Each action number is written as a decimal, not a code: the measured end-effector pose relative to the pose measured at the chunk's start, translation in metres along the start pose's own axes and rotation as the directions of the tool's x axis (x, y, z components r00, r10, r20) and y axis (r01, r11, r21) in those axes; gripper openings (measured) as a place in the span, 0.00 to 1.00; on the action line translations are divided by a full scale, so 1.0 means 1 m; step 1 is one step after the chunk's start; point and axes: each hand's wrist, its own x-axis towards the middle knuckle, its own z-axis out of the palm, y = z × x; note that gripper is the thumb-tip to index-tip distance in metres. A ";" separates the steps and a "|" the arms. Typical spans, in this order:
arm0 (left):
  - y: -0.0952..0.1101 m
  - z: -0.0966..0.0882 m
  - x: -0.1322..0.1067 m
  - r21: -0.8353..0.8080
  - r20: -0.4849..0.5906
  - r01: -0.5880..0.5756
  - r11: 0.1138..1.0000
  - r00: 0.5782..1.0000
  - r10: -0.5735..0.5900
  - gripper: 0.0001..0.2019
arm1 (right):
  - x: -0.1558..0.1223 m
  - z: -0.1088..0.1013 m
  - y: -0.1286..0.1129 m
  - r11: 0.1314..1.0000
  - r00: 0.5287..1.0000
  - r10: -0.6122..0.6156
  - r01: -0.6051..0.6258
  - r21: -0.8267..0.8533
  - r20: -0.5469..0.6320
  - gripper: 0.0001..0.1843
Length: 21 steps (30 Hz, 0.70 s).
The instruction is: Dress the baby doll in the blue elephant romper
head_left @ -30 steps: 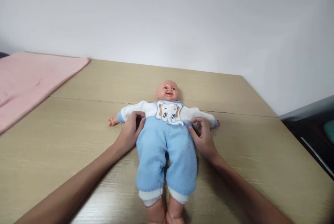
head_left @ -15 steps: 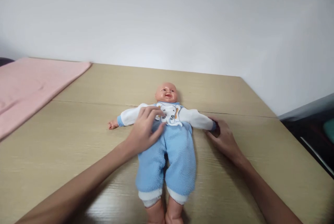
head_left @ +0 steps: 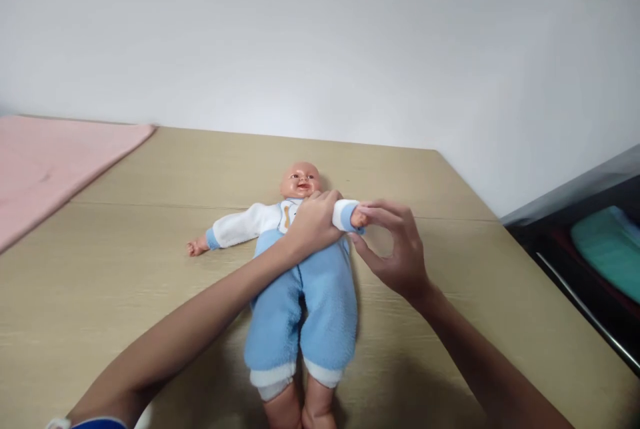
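A bald baby doll lies face up, its feet toward me, in a white top with blue cuffs and fluffy blue trousers. My left hand reaches across its chest and is closed around the white sleeve of the arm on the right, hiding most of the chest picture. That arm is bent up, with the blue cuff and the doll's small hand sticking out past my fingers. At the cuff, my right hand curls with thumb below and fingertips above, against the doll's hand. The doll's other arm stretches out to the left.
The doll rests on a light wooden table with a seam across it. A pink cloth lies at the far left. A pale wall rises behind. Off the right edge are a dark object with a metal rail and green fabric.
My left hand has gone from the doll's chest to its right-hand sleeve. The doll's arm, stretched out before, is now lifted and bent inward; my right hand moved inward with it.
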 end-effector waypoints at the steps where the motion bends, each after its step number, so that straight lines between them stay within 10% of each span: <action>1: -0.004 -0.002 -0.001 -0.082 -0.056 0.036 0.996 0.998 -0.040 0.11 | -0.006 0.008 0.003 0.996 0.995 0.058 -0.051 0.078 -0.085 0.23; 3: -0.012 -0.008 -0.007 -0.259 -0.162 0.091 0.962 0.977 -0.136 0.09 | -0.021 0.023 0.012 0.946 0.957 0.254 -0.215 0.242 -0.140 0.20; 6: -0.023 -0.019 -0.017 -0.516 -0.232 0.140 0.845 0.927 -0.296 0.13 | -0.045 0.043 0.025 0.781 0.859 0.497 -0.505 0.368 0.124 0.15; 10: -0.030 -0.030 -0.025 -0.756 -0.209 0.204 0.622 0.825 -0.525 0.25 | -0.056 0.063 0.019 0.610 0.779 0.445 -0.624 0.488 0.441 0.20; 17: -0.047 -0.039 -0.037 -0.926 -0.190 0.112 0.362 0.689 -0.699 0.24 | -0.027 0.088 -0.007 0.381 0.728 0.431 -0.682 0.624 0.533 0.24; 21: -0.061 -0.036 -0.047 -0.963 -0.197 0.017 0.269 0.636 -0.747 0.27 | -0.010 0.101 -0.018 0.391 0.746 0.369 -0.666 0.635 0.555 0.22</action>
